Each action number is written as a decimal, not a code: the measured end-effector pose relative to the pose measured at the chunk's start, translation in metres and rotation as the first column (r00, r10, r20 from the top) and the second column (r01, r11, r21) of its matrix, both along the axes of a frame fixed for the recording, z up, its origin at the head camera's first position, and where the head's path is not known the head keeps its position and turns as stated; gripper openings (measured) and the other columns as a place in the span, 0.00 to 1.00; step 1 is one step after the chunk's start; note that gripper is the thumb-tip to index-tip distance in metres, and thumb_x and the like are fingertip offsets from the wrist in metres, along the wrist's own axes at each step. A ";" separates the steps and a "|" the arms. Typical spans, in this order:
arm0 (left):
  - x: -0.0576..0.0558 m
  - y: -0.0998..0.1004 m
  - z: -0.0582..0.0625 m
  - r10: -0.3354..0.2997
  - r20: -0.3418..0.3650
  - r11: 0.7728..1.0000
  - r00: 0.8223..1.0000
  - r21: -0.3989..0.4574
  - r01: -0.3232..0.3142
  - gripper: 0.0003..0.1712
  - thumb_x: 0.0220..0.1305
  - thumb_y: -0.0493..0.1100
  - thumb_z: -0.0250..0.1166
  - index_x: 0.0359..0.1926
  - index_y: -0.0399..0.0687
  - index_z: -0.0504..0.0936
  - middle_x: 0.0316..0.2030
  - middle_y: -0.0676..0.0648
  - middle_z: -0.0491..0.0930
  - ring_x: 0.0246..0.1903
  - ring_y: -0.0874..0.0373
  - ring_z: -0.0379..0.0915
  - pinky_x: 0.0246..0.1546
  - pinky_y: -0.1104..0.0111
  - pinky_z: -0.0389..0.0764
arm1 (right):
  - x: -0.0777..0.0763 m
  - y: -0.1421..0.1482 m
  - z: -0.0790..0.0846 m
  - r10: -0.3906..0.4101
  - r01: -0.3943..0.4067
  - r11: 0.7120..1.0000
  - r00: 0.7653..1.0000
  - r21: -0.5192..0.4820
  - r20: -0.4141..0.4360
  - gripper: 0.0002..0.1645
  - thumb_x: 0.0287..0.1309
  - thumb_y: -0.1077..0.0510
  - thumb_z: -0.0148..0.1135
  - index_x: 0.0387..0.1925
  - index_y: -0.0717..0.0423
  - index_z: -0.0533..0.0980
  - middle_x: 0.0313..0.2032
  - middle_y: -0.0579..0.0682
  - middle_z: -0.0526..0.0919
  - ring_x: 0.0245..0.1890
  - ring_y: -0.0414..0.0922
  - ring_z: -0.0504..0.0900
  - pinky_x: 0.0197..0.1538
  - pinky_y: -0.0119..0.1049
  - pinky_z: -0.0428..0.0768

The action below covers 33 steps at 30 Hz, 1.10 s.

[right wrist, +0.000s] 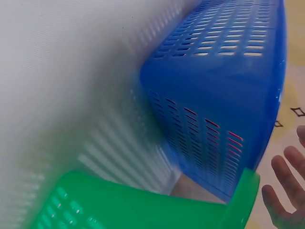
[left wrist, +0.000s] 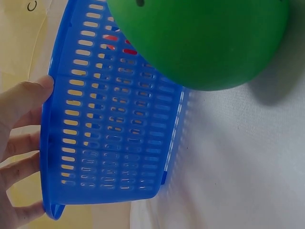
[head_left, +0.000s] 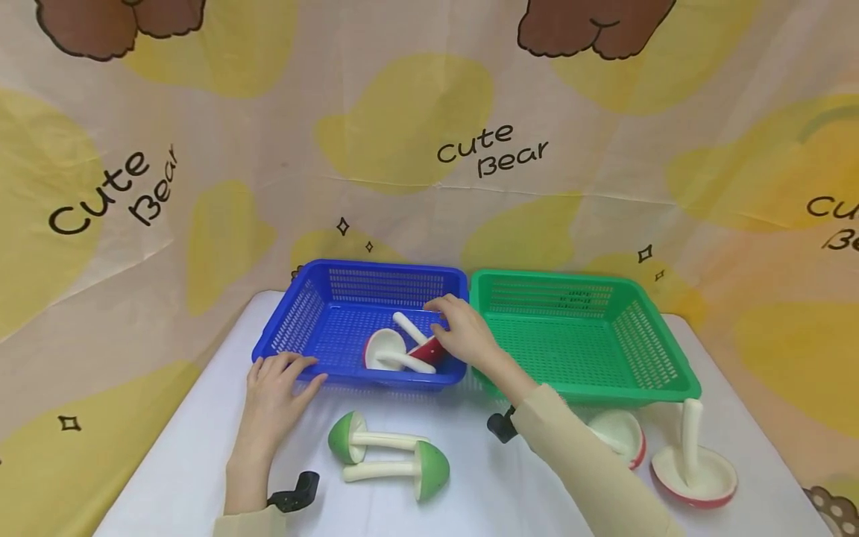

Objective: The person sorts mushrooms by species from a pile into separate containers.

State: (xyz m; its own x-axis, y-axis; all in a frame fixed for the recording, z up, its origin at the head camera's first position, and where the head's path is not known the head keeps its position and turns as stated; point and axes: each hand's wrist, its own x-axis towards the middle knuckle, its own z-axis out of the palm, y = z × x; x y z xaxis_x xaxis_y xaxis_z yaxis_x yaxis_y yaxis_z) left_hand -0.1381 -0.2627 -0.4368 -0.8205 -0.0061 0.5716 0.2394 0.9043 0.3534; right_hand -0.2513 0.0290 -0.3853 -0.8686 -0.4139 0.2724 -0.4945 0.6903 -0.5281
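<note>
My left hand [head_left: 275,395] rests its fingertips on the front-left rim of the blue basket [head_left: 295,317]; the left wrist view shows the fingers along that rim [left wrist: 46,143]. Over the basket's right end hovers my right hand [head_left: 466,328], fingers loosely bent with nothing between them. Just below it lies a toy mushroom with a red cap [head_left: 429,349], partly hidden by the hand. Beside that is another red-capped toy mushroom [head_left: 384,349], its white underside and stem showing. Loosely spread fingers [right wrist: 286,179] appear above the basket rims in the right wrist view.
A green basket [head_left: 661,335] stands against the blue one's right side. Two green-capped toy mushrooms [head_left: 432,471] lie on the white cloth in front. At the right front are two more red-capped mushrooms [head_left: 711,477], one partly behind the right sleeve. A printed curtain [head_left: 403,224] hangs behind.
</note>
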 end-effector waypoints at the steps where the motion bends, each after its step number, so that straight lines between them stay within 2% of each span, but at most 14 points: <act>1: 0.000 0.000 0.000 -0.001 0.002 1.000 1.000 -0.001 0.001 0.16 0.53 0.44 0.72 0.42 0.43 0.83 0.40 0.42 0.80 0.48 0.42 0.72 0.65 0.37 0.55 | 0.003 0.003 0.000 0.005 -0.005 1.000 1.000 -0.005 0.001 0.19 0.59 0.62 0.61 0.53 0.52 0.77 0.47 0.50 0.81 0.46 0.50 0.78 0.46 0.42 0.81; 8: 0.000 -0.001 0.000 0.002 0.011 1.000 1.000 -0.006 -0.002 0.17 0.53 0.44 0.72 0.43 0.43 0.83 0.41 0.41 0.80 0.49 0.42 0.71 0.64 0.36 0.55 | 0.021 0.019 -0.001 -0.015 0.016 0.996 1.000 -0.087 0.016 0.18 0.60 0.62 0.60 0.53 0.52 0.77 0.48 0.49 0.81 0.49 0.49 0.80 0.48 0.43 0.81; 14: -0.001 -0.001 0.000 0.007 0.019 1.000 1.000 -0.011 -0.007 0.17 0.53 0.45 0.72 0.43 0.43 0.83 0.42 0.40 0.80 0.50 0.41 0.71 0.64 0.35 0.55 | 0.036 0.032 0.001 -0.034 0.034 0.993 0.999 -0.117 0.006 0.18 0.60 0.62 0.61 0.53 0.52 0.77 0.47 0.51 0.82 0.48 0.47 0.78 0.50 0.42 0.80; 18: -0.001 0.001 0.001 0.007 0.022 1.000 1.000 -0.008 -0.007 0.17 0.53 0.44 0.72 0.43 0.42 0.83 0.42 0.39 0.80 0.49 0.40 0.71 0.63 0.35 0.55 | 0.048 0.043 0.001 -0.038 0.034 0.991 0.999 -0.133 -0.030 0.18 0.60 0.62 0.61 0.53 0.52 0.77 0.46 0.52 0.82 0.48 0.48 0.78 0.51 0.43 0.79; 27: -0.002 0.002 0.002 -0.013 0.006 1.000 1.000 -0.010 0.013 0.17 0.52 0.44 0.72 0.43 0.43 0.83 0.42 0.38 0.80 0.48 0.39 0.71 0.62 0.35 0.56 | 0.079 0.073 -0.004 -0.108 0.086 0.986 0.981 -0.140 -0.161 0.17 0.57 0.62 0.64 0.49 0.50 0.79 0.42 0.47 0.84 0.45 0.44 0.79 0.48 0.41 0.80; 33: -0.002 -0.001 0.002 -0.014 0.008 1.000 1.000 -0.002 0.014 0.17 0.51 0.43 0.72 0.43 0.43 0.83 0.43 0.38 0.80 0.48 0.38 0.70 0.62 0.34 0.56 | 0.098 0.094 -0.011 -0.133 0.110 0.985 0.973 -0.132 -0.186 0.18 0.56 0.62 0.66 0.50 0.50 0.79 0.42 0.44 0.83 0.46 0.42 0.79 0.49 0.40 0.80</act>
State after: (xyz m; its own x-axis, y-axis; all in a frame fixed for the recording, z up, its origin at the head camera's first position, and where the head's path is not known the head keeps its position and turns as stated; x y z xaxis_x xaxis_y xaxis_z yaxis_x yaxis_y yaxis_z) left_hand -0.1396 -0.2637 -0.4343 -0.8251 0.0067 0.5649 0.2494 0.9016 0.3535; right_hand -0.1534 0.1231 -0.3964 -0.8362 -0.2627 0.4813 -0.5118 0.6892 -0.5130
